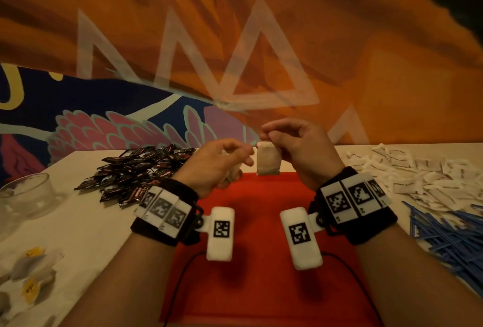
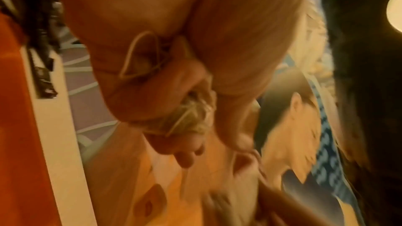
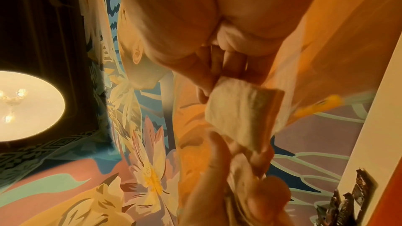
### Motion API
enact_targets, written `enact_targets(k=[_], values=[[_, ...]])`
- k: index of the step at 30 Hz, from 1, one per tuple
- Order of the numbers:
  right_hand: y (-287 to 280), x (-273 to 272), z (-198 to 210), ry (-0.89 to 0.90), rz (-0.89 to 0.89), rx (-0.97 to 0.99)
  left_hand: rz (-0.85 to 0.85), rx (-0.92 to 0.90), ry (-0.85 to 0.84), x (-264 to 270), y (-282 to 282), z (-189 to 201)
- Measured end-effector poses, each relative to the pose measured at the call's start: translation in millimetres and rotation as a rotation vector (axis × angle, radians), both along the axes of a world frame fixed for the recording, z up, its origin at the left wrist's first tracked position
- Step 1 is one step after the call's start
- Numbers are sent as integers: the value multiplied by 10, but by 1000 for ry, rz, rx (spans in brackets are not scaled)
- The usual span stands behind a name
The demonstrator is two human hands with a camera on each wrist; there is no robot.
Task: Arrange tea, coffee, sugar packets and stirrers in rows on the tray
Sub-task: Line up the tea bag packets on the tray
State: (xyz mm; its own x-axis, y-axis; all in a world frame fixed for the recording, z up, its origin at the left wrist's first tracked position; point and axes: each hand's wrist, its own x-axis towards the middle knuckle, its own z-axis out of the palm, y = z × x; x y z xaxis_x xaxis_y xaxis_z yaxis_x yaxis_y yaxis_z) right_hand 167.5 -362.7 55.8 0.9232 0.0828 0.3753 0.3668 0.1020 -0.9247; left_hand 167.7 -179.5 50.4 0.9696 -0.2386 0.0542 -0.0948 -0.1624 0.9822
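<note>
Teabag (image 1: 268, 160): hangs above the far edge of your red tray (image 1: 261, 287), not yet set down.
Right hand (image 1: 295, 149): fingers pinch its top edge.
Left hand (image 1: 217, 164): fingers curled round a bundle of string and paper, apparently more teabags; count unreadable.
Progress: tray shows no rows; all four kinds left to lay, by your view.
Counts: dark coffee packets (image 1: 138, 172), white sugar packets (image 1: 418, 172), blue stirrers (image 1: 444, 237) — heaps, too many to count; spare teabags (image 1: 28, 271) front-left, several.
</note>
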Motion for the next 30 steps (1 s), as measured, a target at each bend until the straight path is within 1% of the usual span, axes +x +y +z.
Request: enact_targets(k=[2,5,6,8,10,12,14,16,18,20,24,27,30], values=[[1,0,0,10,-16,-2,-50,62,-61,-64,-107,18],[-3,-3,8,6,-27,2,35,127,-189,-90,-229,4],[-3,-5,6,-19,-41,-34,71,125,-227,-83,-249,-10],[-15,7,-12,-105,-101,-177,103,94,-262,-65,-266,-32],[-27,15,-35,-202,-185,-339,79,64,-241,-60,-252,-39],[-37,49,-70,-279,-279,-460,20,64,-182,-66,-214,-37],[-62,87,-109,-340,-360,-551,-49,109,-138,-87,-173,-16],[-99,123,-143,-393,-407,-616,-100,95,-118,-114,-137,44],[-126,156,-170,-423,-424,-670,-125,-18,-84,-137,-93,124],[-125,181,-195,-420,-414,-696,-137,-170,-62,-160,-36,206],[-63,144,-198,-346,-306,-692,-116,-463,-87,-189,75,328],[5,79,-189,-279,-210,-665,-65,-590,-88,-159,114,345],[78,16,-188,-254,-112,-638,18,-641,-83,-122,115,325]])
